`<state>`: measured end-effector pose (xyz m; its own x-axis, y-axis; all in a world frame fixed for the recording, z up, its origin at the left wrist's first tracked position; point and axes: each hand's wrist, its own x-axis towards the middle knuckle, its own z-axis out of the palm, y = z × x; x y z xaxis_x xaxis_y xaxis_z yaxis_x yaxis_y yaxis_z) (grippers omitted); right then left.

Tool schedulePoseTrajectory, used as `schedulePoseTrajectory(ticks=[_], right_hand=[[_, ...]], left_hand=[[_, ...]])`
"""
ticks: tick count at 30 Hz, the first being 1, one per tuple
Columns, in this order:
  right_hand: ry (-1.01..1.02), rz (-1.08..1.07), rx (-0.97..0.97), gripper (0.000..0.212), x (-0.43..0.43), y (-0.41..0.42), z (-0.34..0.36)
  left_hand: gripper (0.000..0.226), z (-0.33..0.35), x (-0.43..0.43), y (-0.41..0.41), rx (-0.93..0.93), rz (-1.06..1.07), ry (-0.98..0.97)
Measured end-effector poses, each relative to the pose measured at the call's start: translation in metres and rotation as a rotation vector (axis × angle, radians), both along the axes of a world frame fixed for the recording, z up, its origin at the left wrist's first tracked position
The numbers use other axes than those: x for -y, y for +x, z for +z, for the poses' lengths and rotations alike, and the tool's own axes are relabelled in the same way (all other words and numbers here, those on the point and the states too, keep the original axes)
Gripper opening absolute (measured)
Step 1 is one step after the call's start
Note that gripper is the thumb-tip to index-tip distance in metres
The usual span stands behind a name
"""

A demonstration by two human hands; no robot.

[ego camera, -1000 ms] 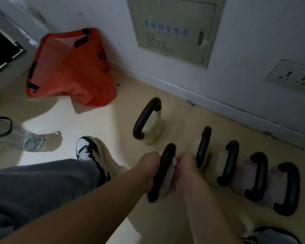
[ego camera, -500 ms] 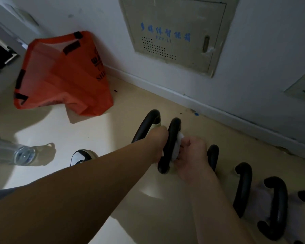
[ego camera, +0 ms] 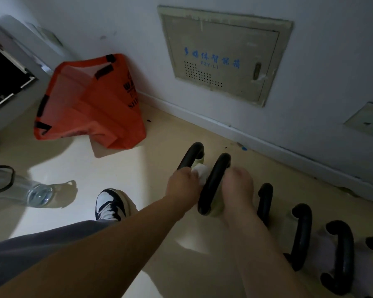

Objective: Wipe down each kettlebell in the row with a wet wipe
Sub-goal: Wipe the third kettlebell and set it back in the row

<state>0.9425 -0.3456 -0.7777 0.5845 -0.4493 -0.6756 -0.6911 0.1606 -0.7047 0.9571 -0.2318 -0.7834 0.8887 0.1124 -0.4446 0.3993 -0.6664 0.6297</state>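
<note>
Beige floor along a white wall, with an orange bag slumped at about 10 o'clock and a water bottle lying out at 9. Kettlebells sit in a row that runs from frame centre down toward 4 o'clock, black handles up.

Both hands are on the second kettlebell, pretty much dead centre. Its handle's long axis runs roughly 1 to 7 o'clock. Left hand is on the 9 o'clock side with fingers curled around a white wipe, pressed against the bell just under the handle. Right hand is on the 3 o'clock side, wrapped against the body, looks like it's just steadying it, though the fingertips are hidden so I can't tell how tight.

First bell sits just beside at 11 o'clock, right behind the wipe. The remaining bells trail off at 4 o'clock, so I'd guess the right hand is nearer to them, and the wipe would have to cross over the handle to get there
</note>
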Motion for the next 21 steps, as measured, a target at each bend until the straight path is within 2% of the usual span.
schedulePoseTrajectory(ticks=[2, 4, 8, 10, 13, 15, 16, 19, 21], right_hand=[[-0.123, 0.049, 0.154, 0.017, -0.009, 0.002, 0.010], [-0.111, 0.140, 0.215, 0.023, -0.022, 0.009, 0.021], [0.101, 0.120, 0.088, 0.014, -0.033, 0.034, 0.026], [0.111, 0.117, 0.073, 0.013, -0.028, 0.040, 0.025], [0.082, 0.072, 0.098, 0.017, -0.026, 0.043, 0.020], [0.095, 0.037, 0.114, 0.018, -0.031, 0.042, 0.013], [0.106, 0.024, 0.127, 0.018, -0.034, 0.042, 0.010], [0.111, -0.010, 0.160, 0.020, -0.037, 0.045, 0.001], [0.101, -0.027, 0.181, 0.022, -0.037, 0.047, -0.003]], left_hand=[[0.037, 0.010, -0.023, 0.004, 0.055, 0.024, 0.017], [0.037, 0.018, -0.043, 0.018, 0.101, 0.133, -0.047], [0.017, 0.030, -0.078, 0.044, 0.135, 0.358, -0.253], [0.015, 0.022, -0.087, 0.061, 0.152, 0.362, -0.207], [0.036, 0.007, -0.086, 0.084, 0.198, 0.255, -0.091], [0.032, -0.004, -0.075, 0.095, 0.181, 0.105, -0.084], [0.025, -0.006, -0.067, 0.101, 0.159, 0.019, -0.092], [0.042, -0.007, -0.040, 0.115, 0.099, -0.179, -0.160], [0.044, -0.006, -0.024, 0.116, 0.048, -0.251, -0.195]])
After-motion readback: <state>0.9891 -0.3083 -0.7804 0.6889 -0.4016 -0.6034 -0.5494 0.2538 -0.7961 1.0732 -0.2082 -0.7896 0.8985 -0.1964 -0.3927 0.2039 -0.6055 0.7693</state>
